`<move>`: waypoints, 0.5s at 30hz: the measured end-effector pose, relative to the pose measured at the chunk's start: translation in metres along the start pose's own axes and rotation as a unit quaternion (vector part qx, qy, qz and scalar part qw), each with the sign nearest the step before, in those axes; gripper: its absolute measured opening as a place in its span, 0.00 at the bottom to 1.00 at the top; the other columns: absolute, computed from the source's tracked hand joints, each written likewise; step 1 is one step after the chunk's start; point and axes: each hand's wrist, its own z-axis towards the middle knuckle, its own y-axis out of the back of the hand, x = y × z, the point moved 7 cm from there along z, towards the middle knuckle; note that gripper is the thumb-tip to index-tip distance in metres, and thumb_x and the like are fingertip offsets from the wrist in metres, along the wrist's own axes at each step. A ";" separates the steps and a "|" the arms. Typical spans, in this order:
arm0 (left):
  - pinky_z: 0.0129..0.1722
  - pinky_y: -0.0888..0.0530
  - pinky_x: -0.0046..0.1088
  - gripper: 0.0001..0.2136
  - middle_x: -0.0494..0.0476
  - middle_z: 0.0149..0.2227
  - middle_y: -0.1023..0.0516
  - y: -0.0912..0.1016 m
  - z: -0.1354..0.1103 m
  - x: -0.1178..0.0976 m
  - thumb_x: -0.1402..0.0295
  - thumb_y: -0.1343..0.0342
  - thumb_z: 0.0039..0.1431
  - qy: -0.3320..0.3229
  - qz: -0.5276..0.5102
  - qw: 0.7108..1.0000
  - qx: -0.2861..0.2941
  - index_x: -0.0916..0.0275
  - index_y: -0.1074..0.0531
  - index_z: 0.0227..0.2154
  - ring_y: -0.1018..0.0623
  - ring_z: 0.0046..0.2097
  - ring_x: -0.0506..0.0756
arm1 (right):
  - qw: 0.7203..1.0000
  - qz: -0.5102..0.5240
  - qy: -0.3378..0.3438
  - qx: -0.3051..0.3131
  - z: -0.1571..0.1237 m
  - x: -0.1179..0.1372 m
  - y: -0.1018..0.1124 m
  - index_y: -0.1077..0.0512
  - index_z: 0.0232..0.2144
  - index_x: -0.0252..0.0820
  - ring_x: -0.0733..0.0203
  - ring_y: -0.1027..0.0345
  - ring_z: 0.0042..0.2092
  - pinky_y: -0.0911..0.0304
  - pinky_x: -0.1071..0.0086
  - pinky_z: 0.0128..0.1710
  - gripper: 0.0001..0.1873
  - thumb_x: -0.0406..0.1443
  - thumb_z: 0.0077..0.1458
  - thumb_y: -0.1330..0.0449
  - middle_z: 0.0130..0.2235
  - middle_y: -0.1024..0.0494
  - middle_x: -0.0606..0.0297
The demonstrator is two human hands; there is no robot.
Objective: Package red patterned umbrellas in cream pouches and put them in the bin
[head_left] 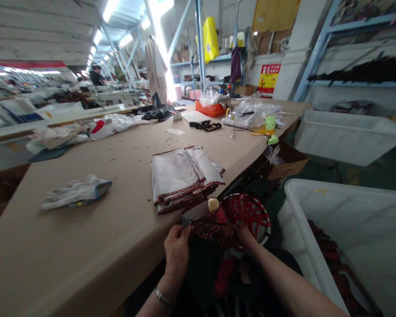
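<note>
A dark red-brown patterned cloth [214, 230] hangs over my lap beside the table edge. My left hand [177, 250] pinches its left corner between thumb and fingers. At the cloth's right side is my right hand [246, 234], its fingers closed at the fabric and partly hidden. Just beyond lies a round rack wound with red strips [247, 213]. A pale rounded knob [213, 204] shows above the cloth; what it belongs to is unclear. On the table, close ahead, folded whitish cloths with patterned red-brown edges [178, 171] lie stacked.
A white work glove [77, 192] lies on the brown-covered table [119, 229]. Farther back are black straps [205, 126], an orange tray [209, 108] and plastic bags [255, 110]. A large white bin [350, 198] with dark red fabric stands right; a cardboard box [288, 163] sits behind it.
</note>
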 end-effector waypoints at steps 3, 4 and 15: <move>0.28 0.34 0.23 0.11 0.47 0.22 0.29 0.009 0.001 -0.013 0.60 0.37 0.47 -0.035 0.013 0.999 0.012 0.63 0.29 0.24 0.32 0.26 0.49 | 0.999 -0.027 0.027 -0.006 -0.002 0.012 0.002 0.25 0.43 0.46 0.52 0.42 0.62 0.52 0.58 0.63 0.23 0.45 0.43 0.33 0.54 0.26 0.61; 0.29 0.34 0.23 0.10 0.47 0.23 0.28 0.008 0.003 -0.026 0.62 0.37 0.48 -0.061 0.017 0.998 0.024 0.63 0.28 0.24 0.32 0.27 0.49 | 0.998 -0.030 0.043 0.025 -0.002 0.024 -0.005 0.28 0.48 0.47 0.53 0.43 0.62 0.52 0.60 0.64 0.28 0.45 0.43 0.32 0.57 0.28 0.61; 0.29 0.29 0.23 0.05 0.48 0.26 0.24 -0.006 0.020 -0.210 0.69 0.39 0.50 -0.305 -0.054 0.947 0.090 0.61 0.28 0.30 0.26 0.28 0.49 | 0.970 -0.005 0.206 0.128 -0.015 0.211 -0.073 0.25 0.40 0.43 0.60 0.27 0.38 0.33 0.65 0.43 0.15 0.42 0.50 0.36 0.37 0.19 0.67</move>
